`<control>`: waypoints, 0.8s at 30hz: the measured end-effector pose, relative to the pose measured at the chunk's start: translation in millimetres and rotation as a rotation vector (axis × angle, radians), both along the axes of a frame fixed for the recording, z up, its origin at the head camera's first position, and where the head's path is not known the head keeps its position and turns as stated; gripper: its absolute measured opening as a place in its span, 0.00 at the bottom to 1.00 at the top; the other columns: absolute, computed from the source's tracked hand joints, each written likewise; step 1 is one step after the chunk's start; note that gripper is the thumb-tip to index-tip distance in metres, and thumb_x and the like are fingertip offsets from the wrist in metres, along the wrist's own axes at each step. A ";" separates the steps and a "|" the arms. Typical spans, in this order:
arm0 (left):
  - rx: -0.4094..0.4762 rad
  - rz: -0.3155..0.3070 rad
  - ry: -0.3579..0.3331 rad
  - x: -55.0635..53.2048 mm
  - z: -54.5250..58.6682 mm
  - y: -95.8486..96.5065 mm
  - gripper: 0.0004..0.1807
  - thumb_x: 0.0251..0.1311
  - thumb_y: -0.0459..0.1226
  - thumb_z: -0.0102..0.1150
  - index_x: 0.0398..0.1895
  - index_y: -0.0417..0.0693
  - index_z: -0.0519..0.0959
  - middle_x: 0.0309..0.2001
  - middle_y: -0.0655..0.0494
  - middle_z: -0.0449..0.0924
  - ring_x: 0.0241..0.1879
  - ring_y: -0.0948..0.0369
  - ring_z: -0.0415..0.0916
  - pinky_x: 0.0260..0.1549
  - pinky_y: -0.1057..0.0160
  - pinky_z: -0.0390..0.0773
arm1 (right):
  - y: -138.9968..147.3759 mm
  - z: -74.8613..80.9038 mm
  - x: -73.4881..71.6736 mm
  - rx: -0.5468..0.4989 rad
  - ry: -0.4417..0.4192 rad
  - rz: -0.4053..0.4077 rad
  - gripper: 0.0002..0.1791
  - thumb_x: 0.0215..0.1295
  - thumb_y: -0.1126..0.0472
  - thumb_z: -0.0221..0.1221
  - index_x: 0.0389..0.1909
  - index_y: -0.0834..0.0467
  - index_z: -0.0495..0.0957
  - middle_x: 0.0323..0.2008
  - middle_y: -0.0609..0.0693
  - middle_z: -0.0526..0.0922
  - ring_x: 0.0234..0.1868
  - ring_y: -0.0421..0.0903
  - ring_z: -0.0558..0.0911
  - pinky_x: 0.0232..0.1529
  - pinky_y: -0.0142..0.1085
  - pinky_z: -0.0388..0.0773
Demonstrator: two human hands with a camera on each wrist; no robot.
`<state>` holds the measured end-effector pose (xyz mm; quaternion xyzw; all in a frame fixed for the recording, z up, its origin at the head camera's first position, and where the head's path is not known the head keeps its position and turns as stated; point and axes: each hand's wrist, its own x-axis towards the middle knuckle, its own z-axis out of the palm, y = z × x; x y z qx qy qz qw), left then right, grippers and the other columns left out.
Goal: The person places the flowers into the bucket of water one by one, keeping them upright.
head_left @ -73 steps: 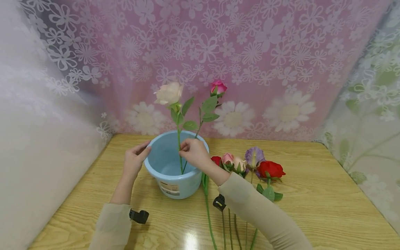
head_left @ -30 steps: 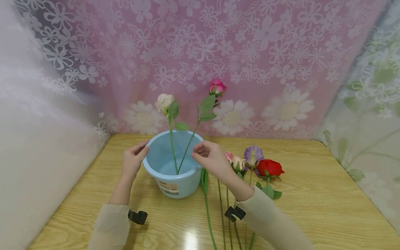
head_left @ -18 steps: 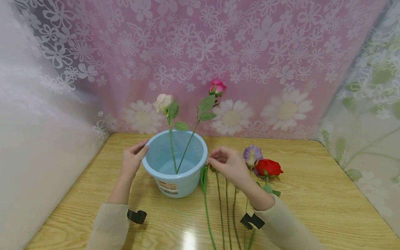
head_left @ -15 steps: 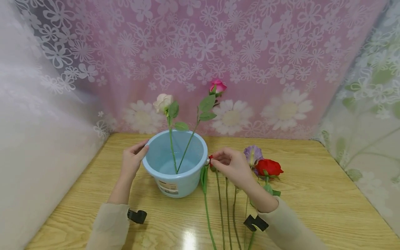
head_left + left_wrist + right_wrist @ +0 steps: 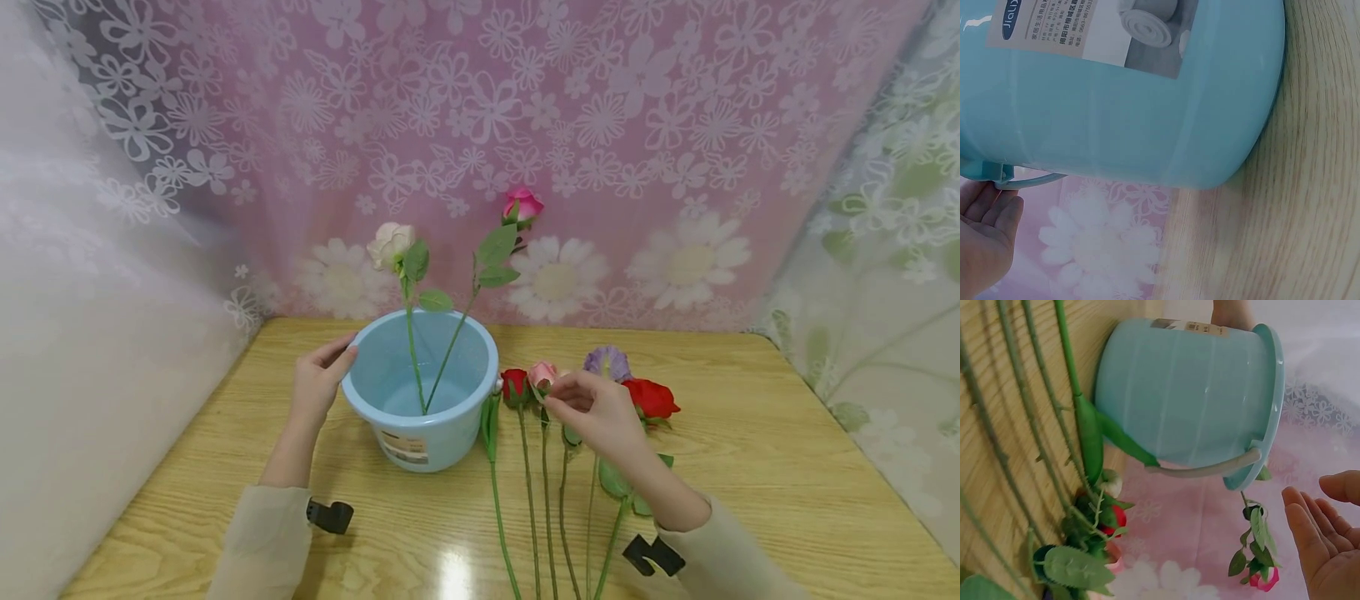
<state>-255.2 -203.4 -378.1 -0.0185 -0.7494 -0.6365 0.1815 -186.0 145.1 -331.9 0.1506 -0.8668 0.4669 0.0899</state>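
Note:
My left hand (image 5: 315,387) holds the left rim of a light blue bucket (image 5: 453,437), thumb and fingers on either side of the edge. Inside the bucket lean a white rose (image 5: 392,247) and a magenta rose (image 5: 522,207), their stems meeting low at the front. My right hand (image 5: 600,421) hovers over flowers lying on the table, nothing between its thumb and fingers in the right wrist view. Closest to its fingertips is a light pink rose (image 5: 542,375), beside a red rose (image 5: 515,387). The hand hides other blooms.
A purple iris (image 5: 607,363) and a larger red rose (image 5: 655,400) lie right of the hand. A green-leaved stem (image 5: 490,429) lies against the bucket's right side. Several stems run toward the front edge of the wooden table (image 5: 787,467). A pink floral curtain (image 5: 585,125) hangs behind.
My right hand has let go of the white rose's stem and moved right, out of the bucket and over the lying flowers. The white rose has tilted lower. My left hand stays at the rim.

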 end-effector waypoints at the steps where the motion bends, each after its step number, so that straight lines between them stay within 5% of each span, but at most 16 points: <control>1: 0.000 -0.001 0.002 0.0 0.3 0.0 0.20 0.56 0.39 0.57 0.50 0.36 0.75 0.48 0.41 0.74 0.38 0.69 0.74 0.34 0.73 0.75 | 2.3 -1.2 0.6 0.006 0.000 -0.007 0.05 0.53 0.66 0.61 0.32 0.60 0.77 0.30 0.50 0.81 0.31 0.43 0.80 0.31 0.31 0.77; 24: 0.009 -0.008 0.005 0.2 -0.3 -0.9 0.21 0.56 0.40 0.57 0.50 0.36 0.75 0.48 0.41 0.74 0.38 0.69 0.74 0.34 0.73 0.74 | 54.1 -29.4 13.5 0.037 -0.092 -0.081 0.06 0.54 0.66 0.60 0.32 0.65 0.76 0.29 0.53 0.81 0.28 0.43 0.79 0.25 0.32 0.75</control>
